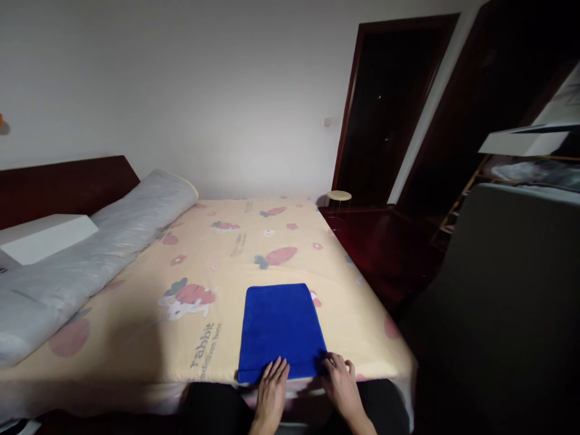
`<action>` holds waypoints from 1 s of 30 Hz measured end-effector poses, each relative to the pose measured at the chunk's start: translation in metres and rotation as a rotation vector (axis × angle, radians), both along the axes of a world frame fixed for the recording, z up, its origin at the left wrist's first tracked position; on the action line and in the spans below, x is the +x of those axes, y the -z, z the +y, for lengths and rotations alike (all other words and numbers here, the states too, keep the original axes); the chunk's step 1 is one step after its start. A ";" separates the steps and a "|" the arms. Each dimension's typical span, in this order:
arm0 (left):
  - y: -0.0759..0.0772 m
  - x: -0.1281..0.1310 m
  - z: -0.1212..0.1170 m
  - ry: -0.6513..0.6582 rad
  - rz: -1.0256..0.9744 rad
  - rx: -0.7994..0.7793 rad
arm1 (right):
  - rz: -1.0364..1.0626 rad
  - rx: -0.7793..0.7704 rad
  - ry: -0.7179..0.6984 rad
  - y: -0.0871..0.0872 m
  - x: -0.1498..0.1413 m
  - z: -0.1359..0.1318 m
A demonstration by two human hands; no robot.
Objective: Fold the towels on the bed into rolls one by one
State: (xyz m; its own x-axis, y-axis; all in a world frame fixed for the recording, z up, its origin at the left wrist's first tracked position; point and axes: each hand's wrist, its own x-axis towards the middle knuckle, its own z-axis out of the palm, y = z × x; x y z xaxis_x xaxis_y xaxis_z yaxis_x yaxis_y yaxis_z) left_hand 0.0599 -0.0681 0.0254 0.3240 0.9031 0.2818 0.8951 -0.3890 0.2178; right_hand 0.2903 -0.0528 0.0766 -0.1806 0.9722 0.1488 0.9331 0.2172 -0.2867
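A blue folded cloth [281,326] lies flat on the bed near its front edge. Its surface is smooth, with a crease or band running along the near side. My left hand [272,386] rests on that near side, fingers extended and lying flat on the fabric. At the near right corner, my right hand [341,380] has its fingers curled in and closed on the cloth's edge. The thumb of that hand is partly hidden.
The bed's yellow sheet [235,260] has a carrot and rabbit print. A rolled grey bundle [104,248] and a white box [49,237] lie on the left. Beyond the bed stands a round stool [339,196]. A large dark panel [502,302] rises on the right.
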 end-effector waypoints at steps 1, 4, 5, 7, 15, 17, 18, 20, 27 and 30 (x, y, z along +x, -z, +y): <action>0.000 0.000 0.002 -0.001 -0.008 0.006 | 0.015 -0.004 -0.026 0.000 -0.005 -0.002; -0.003 -0.001 0.005 0.007 -0.043 0.001 | 0.102 -0.090 -0.222 0.003 -0.031 -0.007; -0.005 -0.001 0.006 0.002 -0.056 -0.008 | 0.127 -0.136 -0.292 0.005 -0.043 -0.008; -0.012 -0.001 0.007 -0.005 -0.084 -0.040 | 0.149 -0.201 -0.370 0.011 -0.065 -0.008; -0.032 -0.026 0.006 0.080 -0.169 -0.173 | 0.058 -0.109 -0.335 0.039 -0.053 0.008; -0.030 -0.043 0.003 0.027 -0.198 -0.162 | 0.035 -0.119 -0.282 0.039 -0.032 0.011; -0.029 -0.052 0.002 -0.007 -0.220 -0.150 | 0.028 -0.126 -0.261 0.039 -0.022 0.013; -0.026 -0.069 0.000 -0.047 -0.265 -0.130 | 0.027 -0.135 -0.243 0.038 -0.007 0.015; -0.039 -0.099 -0.002 -0.181 -0.273 -0.148 | 0.175 -0.211 -0.215 0.035 0.010 0.023; -0.052 -0.105 -0.002 -0.249 -0.260 -0.191 | 0.260 -0.219 -0.193 0.031 0.017 0.027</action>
State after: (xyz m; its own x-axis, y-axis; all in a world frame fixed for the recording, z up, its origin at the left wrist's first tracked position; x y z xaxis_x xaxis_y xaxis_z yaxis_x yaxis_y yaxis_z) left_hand -0.0451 -0.0697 0.0773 0.0292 0.9890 0.1452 0.8624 -0.0984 0.4966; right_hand 0.3074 -0.0259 0.0461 -0.3467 0.9380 0.0061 0.7714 0.2889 -0.5670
